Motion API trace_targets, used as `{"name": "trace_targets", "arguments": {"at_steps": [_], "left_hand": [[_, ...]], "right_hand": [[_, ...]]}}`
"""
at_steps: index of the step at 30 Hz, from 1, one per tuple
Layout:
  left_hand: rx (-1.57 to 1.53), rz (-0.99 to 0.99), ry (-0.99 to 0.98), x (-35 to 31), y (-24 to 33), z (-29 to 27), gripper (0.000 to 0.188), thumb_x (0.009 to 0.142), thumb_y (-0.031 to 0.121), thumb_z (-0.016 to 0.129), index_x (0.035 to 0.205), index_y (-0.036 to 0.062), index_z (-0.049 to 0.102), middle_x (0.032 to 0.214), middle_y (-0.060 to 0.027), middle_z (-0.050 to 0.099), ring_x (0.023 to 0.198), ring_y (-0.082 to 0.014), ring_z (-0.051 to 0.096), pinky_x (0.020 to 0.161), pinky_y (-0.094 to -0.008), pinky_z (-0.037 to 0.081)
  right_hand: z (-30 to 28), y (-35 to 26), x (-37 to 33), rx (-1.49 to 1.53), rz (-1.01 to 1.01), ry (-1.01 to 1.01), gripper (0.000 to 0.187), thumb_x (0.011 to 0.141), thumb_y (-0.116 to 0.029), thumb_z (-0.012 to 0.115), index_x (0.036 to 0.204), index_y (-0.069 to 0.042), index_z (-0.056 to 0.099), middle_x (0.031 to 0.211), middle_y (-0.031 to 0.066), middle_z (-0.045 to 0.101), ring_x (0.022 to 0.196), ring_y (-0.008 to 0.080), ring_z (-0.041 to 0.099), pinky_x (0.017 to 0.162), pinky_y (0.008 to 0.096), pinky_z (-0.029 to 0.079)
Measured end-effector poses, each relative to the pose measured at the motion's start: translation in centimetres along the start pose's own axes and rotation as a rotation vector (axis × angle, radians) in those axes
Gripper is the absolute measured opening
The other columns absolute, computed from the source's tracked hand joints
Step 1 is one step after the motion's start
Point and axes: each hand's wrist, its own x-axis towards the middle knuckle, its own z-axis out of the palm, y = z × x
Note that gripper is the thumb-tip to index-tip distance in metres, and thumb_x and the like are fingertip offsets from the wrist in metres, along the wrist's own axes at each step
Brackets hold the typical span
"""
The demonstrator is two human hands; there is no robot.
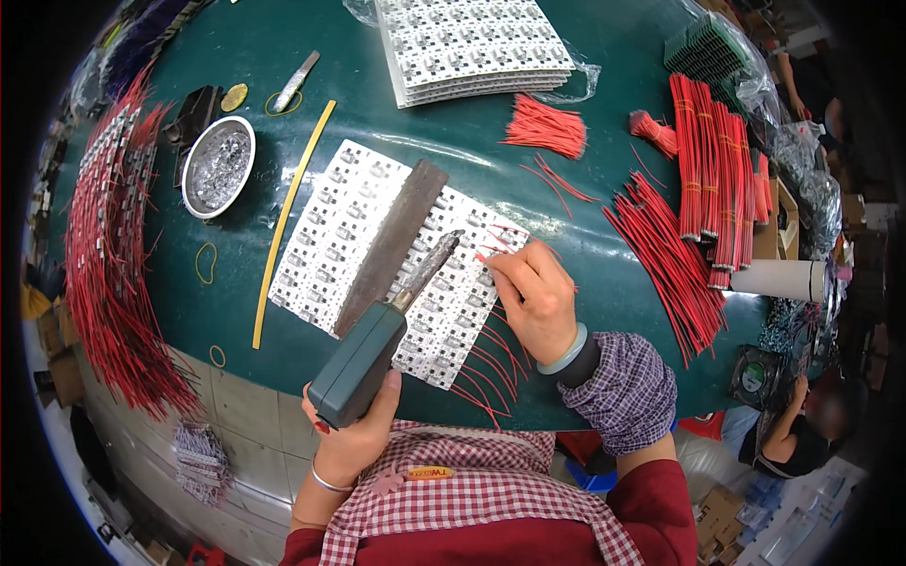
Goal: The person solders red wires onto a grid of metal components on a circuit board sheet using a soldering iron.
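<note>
In my left hand (360,432) is a dark green soldering gun (359,364), its grey tip slanting up and right over a white panel of small circuit boards (316,250). The tip's end stands close to the fingers of my right hand (538,294). Those fingers are closed in a pinch on a short red wire (482,258) at the panel's right side. Several red wires (495,354) stick out from the panel's lower right edge. A dark flat bar (392,247) lies across the panel, to the left of the gun's tip.
A metal bowl of silvery scraps (219,168) and a yellow strip (293,226) lie to the left. Wired boards (109,255) hang over the left edge. More panels (477,47) are stacked at the back. Red wire bundles (703,160) and a white cylinder (779,279) are at right.
</note>
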Motion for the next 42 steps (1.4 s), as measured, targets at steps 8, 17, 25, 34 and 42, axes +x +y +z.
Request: {"name": "trace_targets", "arguments": {"at_steps": [8,17,25,34,42], "left_hand": [[0.021,-0.011,-0.017,-0.7,-0.8,-0.2,0.018,0.079,0.008,0.082,0.093,0.0005,0.073,0.084,-0.0068,0.071,0.066,-0.0169,0.063,0.066,-0.0295,0.048],[-0.01,0.007,-0.056,-0.5,0.1,-0.5,0.015,0.079,0.006,0.08,0.091,0.0,0.073,0.084,-0.0079,0.071,0.065,-0.0171,0.064,0.065,-0.0289,0.049],[0.021,0.082,-0.04,-0.6,-0.4,-0.5,0.015,0.079,0.005,0.079,0.092,-0.0001,0.073,0.079,-0.0078,0.07,0.063,-0.0159,0.064,0.064,-0.0281,0.05],[-0.022,-0.046,-0.022,-0.7,-0.4,-0.6,0.016,0.079,0.006,0.08,0.092,0.0004,0.073,0.081,-0.008,0.071,0.064,-0.0157,0.065,0.062,-0.0289,0.05],[0.047,-0.022,-0.009,-1.0,-0.8,-0.9,0.018,0.079,0.008,0.081,0.094,0.0009,0.073,0.085,-0.0072,0.071,0.068,-0.0169,0.065,0.065,-0.0294,0.05]], "right_hand": [[-0.8,-0.5,0.0,-0.047,-0.035,0.034,0.019,0.075,0.008,0.072,0.092,-0.001,0.067,0.081,0.0102,0.055,0.076,0.0291,0.058,0.066,0.0391,0.048],[-1.2,-0.6,-0.5,-0.029,-0.07,0.02,0.023,0.073,0.01,0.072,0.093,-0.001,0.068,0.081,0.0103,0.056,0.076,0.0287,0.056,0.064,0.0376,0.046],[-3.5,-3.0,0.0,-0.02,-0.139,0.093,0.034,0.067,0.012,0.075,0.098,0.0,0.07,0.079,0.009,0.056,0.073,0.0268,0.057,0.063,0.0352,0.046],[-6.8,-6.2,2.3,0.051,-0.049,0.04,0.023,0.074,0.008,0.076,0.093,-0.002,0.068,0.084,0.0088,0.057,0.077,0.0261,0.058,0.067,0.0346,0.047],[-0.2,0.1,-0.4,0.034,0.013,-0.056,0.013,0.08,0.004,0.071,0.09,0.0,0.066,0.084,0.0112,0.056,0.078,0.0311,0.059,0.068,0.0409,0.049]]}}
